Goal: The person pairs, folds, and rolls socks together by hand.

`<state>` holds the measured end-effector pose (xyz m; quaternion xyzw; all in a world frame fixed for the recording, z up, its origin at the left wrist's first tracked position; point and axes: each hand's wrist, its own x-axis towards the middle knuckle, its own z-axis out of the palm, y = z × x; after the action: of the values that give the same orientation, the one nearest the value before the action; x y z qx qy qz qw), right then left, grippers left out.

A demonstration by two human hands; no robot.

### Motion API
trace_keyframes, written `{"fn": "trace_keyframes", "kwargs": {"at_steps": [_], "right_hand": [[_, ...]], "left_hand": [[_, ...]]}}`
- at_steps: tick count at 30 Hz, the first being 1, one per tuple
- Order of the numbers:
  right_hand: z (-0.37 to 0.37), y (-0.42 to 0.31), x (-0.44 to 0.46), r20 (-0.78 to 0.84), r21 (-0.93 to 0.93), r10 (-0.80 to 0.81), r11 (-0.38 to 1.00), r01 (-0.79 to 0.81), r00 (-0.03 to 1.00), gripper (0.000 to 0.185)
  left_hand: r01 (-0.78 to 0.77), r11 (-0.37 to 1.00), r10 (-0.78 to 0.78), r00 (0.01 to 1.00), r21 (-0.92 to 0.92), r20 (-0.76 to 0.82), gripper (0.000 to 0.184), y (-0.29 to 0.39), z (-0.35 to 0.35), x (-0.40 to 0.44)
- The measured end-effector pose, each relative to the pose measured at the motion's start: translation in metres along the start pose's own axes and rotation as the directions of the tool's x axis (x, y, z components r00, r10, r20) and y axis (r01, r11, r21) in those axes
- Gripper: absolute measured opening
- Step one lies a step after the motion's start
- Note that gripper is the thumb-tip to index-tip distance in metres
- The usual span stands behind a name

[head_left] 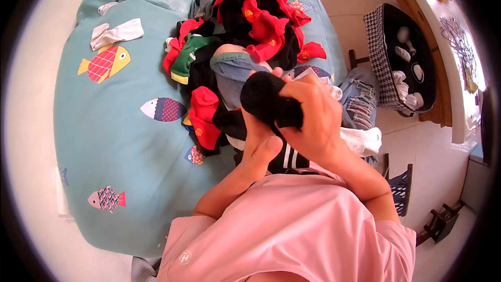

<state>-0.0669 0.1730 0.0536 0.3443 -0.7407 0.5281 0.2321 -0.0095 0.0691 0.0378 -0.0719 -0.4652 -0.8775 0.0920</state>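
Observation:
A bunched black sock (pixel 258 96) is held in front of my chest between both hands. My left hand (pixel 257 138) supports it from below, thumb sticking out and most fingers hidden behind the fabric. From the right, the curled fingers of my right hand (pixel 315 112) grip the sock. Around and beyond my hands lies a heap of socks: red socks (pixel 266 28) with yellow marks, black ones, and a green sock (pixel 188 57) with a yellow edge. A white sock (pixel 362 141) is beside my right forearm, and another red sock (pixel 203 115) is left of my hands.
The heap rests on a bed with a teal fish-print cover (pixel 115 146). A single white sock (pixel 117 32) lies apart at the left. On the right stands a houndstooth basket (pixel 378 57) with a dark lining and white bundles inside, next to a wooden table (pixel 407 0).

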Motion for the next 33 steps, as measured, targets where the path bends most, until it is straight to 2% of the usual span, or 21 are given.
{"fn": "trace_keyframes", "kwargs": {"at_steps": [2, 5, 6, 9, 10, 13, 14, 16, 17, 19, 20, 21, 22, 23, 24, 25, 26, 27, 29, 31, 33], "right_hand": [[0.004, -0.008, 0.001, 0.019, 0.065, 0.015, 0.998, -0.017, 1.000, 0.045], [-0.006, -0.016, 0.001, 0.165, 0.231, 0.067, 0.967, -0.104, 0.984, 0.044], [-0.011, -0.016, 0.001, 0.191, 0.296, 0.076, 0.946, -0.131, 0.979, 0.039], [-0.006, -0.012, -0.004, 0.152, 0.269, 0.121, 0.950, -0.159, 0.981, 0.032], [-0.010, -0.015, -0.002, 0.193, 0.266, 0.176, 0.938, -0.224, 0.965, 0.027], [-0.012, -0.008, -0.003, 0.239, 0.203, 0.167, 0.955, -0.218, 0.957, 0.023], [-0.013, -0.004, -0.003, 0.256, 0.253, 0.138, 0.946, -0.205, 0.957, 0.021], [-0.015, 0.005, -0.003, 0.286, 0.351, 0.079, 0.919, -0.181, 0.955, 0.016], [-0.014, 0.003, -0.004, 0.313, 0.535, 0.226, 0.761, -0.368, 0.922, 0.015], [-0.011, -0.004, -0.008, 0.449, 0.766, 0.449, 0.252, -0.592, 0.773, 0.013], [-0.009, -0.001, -0.010, 0.483, 0.782, 0.386, 0.213, -0.586, 0.786, 0.015], [-0.007, 0.002, -0.013, 0.510, 0.744, 0.413, 0.230, -0.628, 0.755, 0.014], [-0.007, 0.005, -0.016, 0.533, 0.703, 0.441, 0.244, -0.668, 0.722, 0.013], [-0.006, 0.009, -0.016, 0.550, 0.662, 0.469, 0.260, -0.703, 0.691, 0.013], [-0.004, 0.011, -0.016, 0.519, 0.643, 0.488, 0.317, -0.697, 0.702, 0.012], [-0.002, 0.012, -0.016, 0.456, 0.607, 0.493, 0.436, -0.664, 0.741, 0.011], [0.000, 0.014, -0.016, 0.392, 0.557, 0.489, 0.548, -0.624, 0.779, 0.011], [0.002, 0.014, -0.016, 0.328, 0.495, 0.474, 0.650, -0.576, 0.817, 0.011], [-0.001, 0.010, -0.012, 0.269, 0.417, 0.494, 0.714, -0.562, 0.827, 0.010], [-0.004, 0.008, -0.011, 0.227, 0.359, 0.525, 0.738, -0.571, 0.821, 0.010], [-0.005, 0.009, -0.011, 0.200, 0.328, 0.563, 0.732, -0.597, 0.802, 0.009]], "left_hand": [[-0.045, 0.999, 0.047, 0.996, 0.028, -0.071, 0.104, -0.002, 0.001, 0.000], [-0.121, 0.984, 0.125, 0.992, 0.129, -0.022, 0.109, 0.000, -0.014, 0.005], [-0.160, 0.977, 0.154, 0.987, 0.141, 0.050, 0.107, 0.000, -0.018, 0.007], [-0.082, 0.975, 0.082, 0.997, 0.208, 0.012, 0.101, 0.006, -0.010, 0.003], [-0.092, 0.966, 0.086, 0.996, 0.244, 0.036, 0.088, 0.007, -0.012, 0.003], [-0.033, 0.971, 0.037, 0.999, 0.238, -0.009, 0.078, 0.005, -0.016, 0.002], [-0.069, 0.954, 0.072, 0.997, 0.291, 0.002, 0.062, 0.000, -0.020, 0.000], [-0.075, 0.970, 0.095, 0.993, 0.233, -0.074, 0.052, -0.002, -0.018, 0.003], [-0.080, 0.976, 0.104, 0.988, 0.204, -0.113, 0.048, -0.003, -0.016, 0.004], [-0.056, 0.993, 0.079, 0.970, 0.107, -0.230, 0.040, -0.014, -0.024, -0.002], [-0.050, 0.997, 0.064, 0.956, 0.056, -0.285, 0.038, -0.019, -0.028, -0.004], [0.036, 0.928, 0.072, 0.960, 0.372, -0.272, 0.036, -0.018, -0.031, -0.006], [0.115, 0.754, 0.073, 0.964, 0.646, -0.257, 0.034, -0.015, -0.036, -0.008], [0.148, 0.813, 0.008, 0.964, 0.563, -0.264, 0.032, -0.013, -0.038, -0.005], [0.185, 0.860, -0.057, 0.961, 0.475, -0.271, 0.031, -0.012, -0.040, -0.002], [0.185, 0.982, -0.188, 0.952, -0.035, -0.240, 0.031, -0.010, -0.039, 0.005], [0.166, 0.828, -0.285, 0.947, -0.536, -0.147, 0.032, -0.009, -0.038, 0.009], [0.209, 0.785, -0.329, 0.939, -0.583, -0.106, 0.033, -0.009, -0.039, 0.009], [0.294, 0.684, -0.408, 0.913, -0.668, -0.016, 0.036, -0.007, -0.039, 0.006], [0.321, 0.862, -0.354, 0.935, -0.392, -0.013, 0.031, -0.005, -0.042, -0.001], [0.335, 0.930, -0.341, 0.940, -0.154, -0.013, 0.030, -0.004, -0.049, -0.009]]}}
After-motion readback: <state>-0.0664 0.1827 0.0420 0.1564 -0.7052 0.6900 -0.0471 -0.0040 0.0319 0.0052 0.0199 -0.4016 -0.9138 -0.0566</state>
